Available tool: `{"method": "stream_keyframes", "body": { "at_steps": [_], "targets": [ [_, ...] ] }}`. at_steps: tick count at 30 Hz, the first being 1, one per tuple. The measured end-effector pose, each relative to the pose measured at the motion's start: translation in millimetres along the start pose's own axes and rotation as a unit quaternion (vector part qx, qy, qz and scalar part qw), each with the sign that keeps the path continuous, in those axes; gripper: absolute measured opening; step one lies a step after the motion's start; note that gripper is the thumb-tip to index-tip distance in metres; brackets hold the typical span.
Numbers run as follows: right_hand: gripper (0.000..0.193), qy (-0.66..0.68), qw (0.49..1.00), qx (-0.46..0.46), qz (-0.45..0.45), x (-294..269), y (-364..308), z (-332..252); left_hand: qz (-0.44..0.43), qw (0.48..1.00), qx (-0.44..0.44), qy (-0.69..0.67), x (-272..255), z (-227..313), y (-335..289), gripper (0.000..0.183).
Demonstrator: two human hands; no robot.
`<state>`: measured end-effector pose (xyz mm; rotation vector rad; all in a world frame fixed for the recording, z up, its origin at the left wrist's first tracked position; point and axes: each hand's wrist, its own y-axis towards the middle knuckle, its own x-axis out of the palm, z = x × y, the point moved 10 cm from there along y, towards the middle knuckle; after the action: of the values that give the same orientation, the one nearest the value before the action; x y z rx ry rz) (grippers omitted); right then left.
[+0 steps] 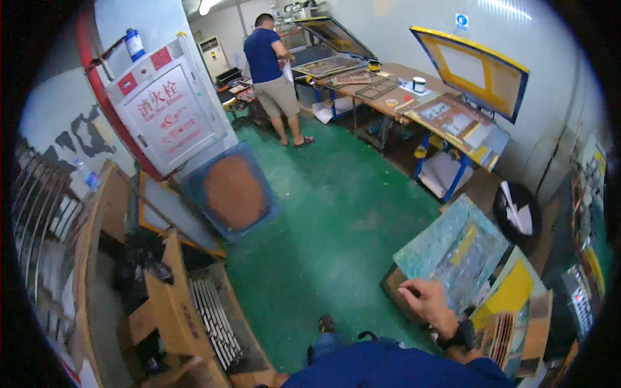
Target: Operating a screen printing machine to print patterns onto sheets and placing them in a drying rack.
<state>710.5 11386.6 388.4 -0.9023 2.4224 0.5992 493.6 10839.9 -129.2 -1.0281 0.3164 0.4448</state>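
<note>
1. Right hand: my right hand (427,302) hangs just in front of the lower edge of a teal-stained board (414,253), fingers loosely curled. I see nothing held in it. A dark watch (460,336) sits on the wrist. I cannot tell whether the hand touches the board.
2. Left hand: only a sliver of my left hand or wrist (281,380) shows at the lower edge, near a bin of pale strips (217,323). I cannot tell its grip. My hands are well apart.
3. Nearest thing: the board leans at a tilt to my front right, with a yellow patch on its face.
4. Right side: a yellow panel (508,301) and a stack of cardboard sheets (499,339) stand beside the board. Beyond it is a black bag-like bin (499,210) holding white paper.
5. Far right: a long desk (446,87) carries frames and a white pot (419,84). A yellow-edged screen frame (462,64) stands raised at its near end.
6. Left side: a blue-bordered panel (236,194) with a brown centre leans near a white cabinet (171,126).
7. Ahead: another person (268,64) stands on the green floor (323,200) beside the desk.
</note>
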Motion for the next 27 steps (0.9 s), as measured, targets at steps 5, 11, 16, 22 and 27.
{"method": "stream_keyframes", "body": {
  "at_steps": [5,11,16,22,27],
  "targets": [
    [0.01,-0.011,0.999,0.003,0.053,14,153,0,0.047,0.887,0.195,0.416,-171,239,191,0.021],
    [0.015,0.012,0.99,0.037,0.134,53,375,87,0.199,0.959,0.194,-0.054,-374,497,375,0.031],
    [0.018,0.01,0.996,-0.03,0.079,102,596,99,0.083,0.986,0.14,-0.044,-398,609,493,0.04],
    [0.01,0.033,0.993,-0.11,0.032,148,847,82,-0.008,0.982,0.117,-0.146,-493,784,592,0.035],
    [0.009,-0.018,0.99,-0.139,-0.002,226,1011,93,-0.003,0.952,0.2,-0.232,-595,898,768,0.034]
  ]
}}
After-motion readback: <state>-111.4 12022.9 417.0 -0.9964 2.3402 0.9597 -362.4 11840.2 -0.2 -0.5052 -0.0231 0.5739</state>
